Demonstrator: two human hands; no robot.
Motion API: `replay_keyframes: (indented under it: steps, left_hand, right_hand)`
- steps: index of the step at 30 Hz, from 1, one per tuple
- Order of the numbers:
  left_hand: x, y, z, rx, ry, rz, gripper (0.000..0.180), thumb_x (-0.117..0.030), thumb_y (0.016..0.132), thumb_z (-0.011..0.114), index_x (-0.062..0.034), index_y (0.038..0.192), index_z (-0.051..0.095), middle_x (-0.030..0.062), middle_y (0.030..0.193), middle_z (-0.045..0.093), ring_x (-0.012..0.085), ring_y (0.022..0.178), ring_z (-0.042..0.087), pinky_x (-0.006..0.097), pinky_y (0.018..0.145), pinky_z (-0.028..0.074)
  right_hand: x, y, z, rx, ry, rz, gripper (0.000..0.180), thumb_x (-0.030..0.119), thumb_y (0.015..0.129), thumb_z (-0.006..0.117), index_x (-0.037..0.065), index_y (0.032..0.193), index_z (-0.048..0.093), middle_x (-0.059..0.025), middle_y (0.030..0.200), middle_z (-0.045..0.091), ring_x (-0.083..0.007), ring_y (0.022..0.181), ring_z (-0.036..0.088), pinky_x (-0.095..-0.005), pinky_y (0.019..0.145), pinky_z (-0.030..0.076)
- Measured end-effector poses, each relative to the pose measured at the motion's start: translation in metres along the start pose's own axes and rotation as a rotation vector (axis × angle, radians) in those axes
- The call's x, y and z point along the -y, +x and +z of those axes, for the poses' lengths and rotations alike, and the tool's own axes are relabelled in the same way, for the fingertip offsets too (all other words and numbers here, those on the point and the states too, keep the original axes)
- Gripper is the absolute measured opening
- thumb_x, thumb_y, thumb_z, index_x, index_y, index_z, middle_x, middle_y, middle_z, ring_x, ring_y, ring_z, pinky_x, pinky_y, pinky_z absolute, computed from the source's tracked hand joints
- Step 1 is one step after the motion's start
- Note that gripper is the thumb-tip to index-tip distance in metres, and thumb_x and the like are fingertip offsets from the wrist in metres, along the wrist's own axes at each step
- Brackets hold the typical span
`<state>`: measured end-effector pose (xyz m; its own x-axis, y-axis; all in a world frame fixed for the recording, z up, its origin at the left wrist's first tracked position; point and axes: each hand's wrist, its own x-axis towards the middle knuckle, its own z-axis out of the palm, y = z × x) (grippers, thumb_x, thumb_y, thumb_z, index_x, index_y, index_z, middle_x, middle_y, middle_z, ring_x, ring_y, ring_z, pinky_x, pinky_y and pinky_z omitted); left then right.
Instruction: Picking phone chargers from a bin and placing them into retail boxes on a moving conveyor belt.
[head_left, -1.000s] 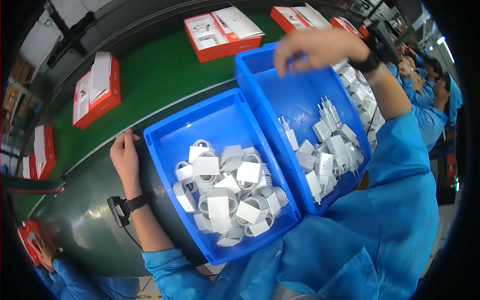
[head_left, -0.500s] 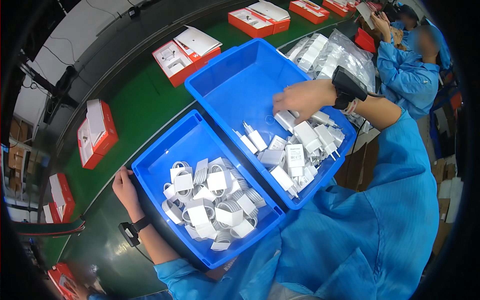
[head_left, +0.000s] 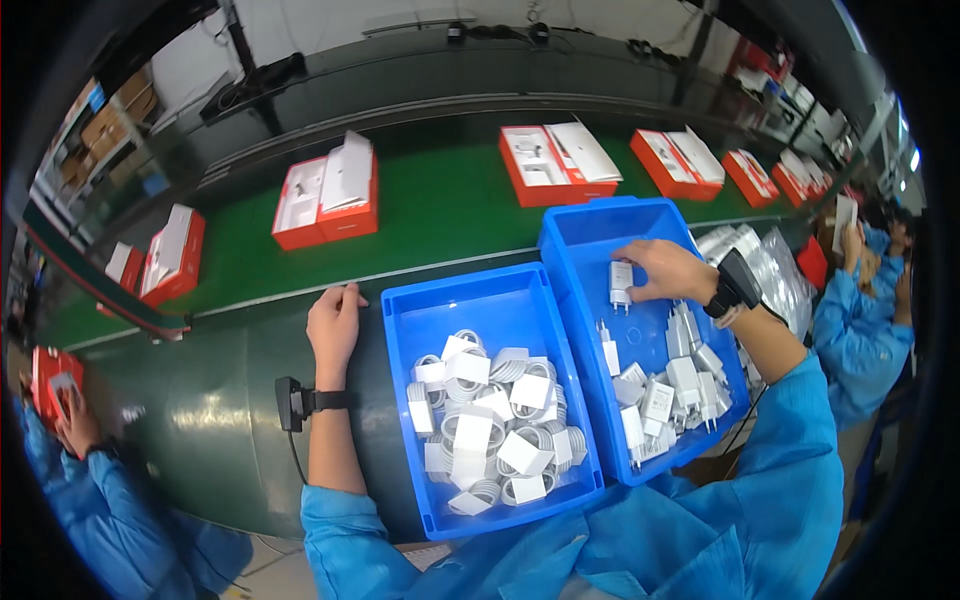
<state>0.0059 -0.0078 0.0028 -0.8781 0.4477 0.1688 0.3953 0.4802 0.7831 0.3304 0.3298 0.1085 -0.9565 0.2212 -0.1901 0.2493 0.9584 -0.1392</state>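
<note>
My right hand (head_left: 663, 270) pinches a white charger plug (head_left: 620, 280) by its side, with its prongs pointing down, above the far part of a blue bin (head_left: 630, 214). More white charger plugs (head_left: 684, 378) lie piled in that bin's near part. My left hand (head_left: 334, 318) is loosely closed and rests near the front edge of the green conveyor; I see nothing in it. Just right of the left hand stands a second blue bin (head_left: 470, 294). It is partly filled with coiled white cables (head_left: 490, 420) wrapped in white paper bands.
Red-and-white open boxes (head_left: 330, 195) stand along the green conveyor (head_left: 440, 222). Clear plastic bags of white items (head_left: 770, 270) lie beyond the right bin. Co-workers in blue sit at the left (head_left: 110, 510) and right (head_left: 860, 320); the left one handles a red box (head_left: 52, 385).
My right hand has risen off the plug pile with one charger plug and moved toward the bin's far part. The view has turned right; my left hand stays by the conveyor edge.
</note>
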Motion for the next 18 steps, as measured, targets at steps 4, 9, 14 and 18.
replay_keyframes:
  steps: [4, 9, 14, 18]
  left_hand:
    - [0.003, 0.005, -0.001, -0.025, -0.024, 0.03, 0.038, -0.036, 0.093, 0.054, -0.0086, 0.072, 0.07, 0.0071, 0.067, 0.063, 0.0243, 0.066, 0.062, 0.034, 0.066, 0.046]
    - [0.004, 0.007, -0.005, -0.017, 0.022, -0.026, 0.037, -0.036, 0.093, 0.054, -0.0087, 0.073, 0.07, 0.007, 0.069, 0.064, 0.0249, 0.068, 0.063, 0.035, 0.067, 0.047]
    - [0.006, 0.007, -0.007, -0.027, 0.003, -0.001, 0.036, -0.035, 0.093, 0.055, -0.0084, 0.073, 0.07, 0.0059, 0.071, 0.066, 0.0244, 0.069, 0.063, 0.035, 0.067, 0.047]
    - [0.013, 0.002, -0.009, -0.066, 0.0, -0.019, 0.037, -0.036, 0.093, 0.054, -0.0094, 0.074, 0.07, 0.0062, 0.073, 0.067, 0.0257, 0.07, 0.064, 0.036, 0.067, 0.047]
  right_hand:
    - [0.012, 0.003, -0.058, -0.084, 0.132, -0.086, 0.056, 0.021, 0.067, 0.073, -0.005, 0.115, 0.061, -0.0177, 0.104, 0.064, -0.0267, 0.09, 0.065, -0.0345, 0.082, 0.053]
    - [0.065, 0.044, -0.177, -0.11, -0.122, -0.405, 0.054, 0.013, 0.064, 0.076, -0.002, 0.114, 0.061, -0.0143, 0.105, 0.064, -0.0253, 0.091, 0.066, -0.0354, 0.084, 0.054]
    - [0.161, 0.106, -0.265, -0.185, -0.28, -0.569, 0.037, 0.024, 0.076, 0.076, -0.002, 0.101, 0.068, -0.0123, 0.088, 0.07, -0.024, 0.078, 0.067, -0.0316, 0.071, 0.054]
    - [0.219, 0.184, -0.234, -0.269, -0.224, -0.604, 0.04, 0.028, 0.076, 0.073, -0.005, 0.099, 0.066, -0.0172, 0.084, 0.068, -0.0251, 0.077, 0.066, -0.0344, 0.07, 0.053]
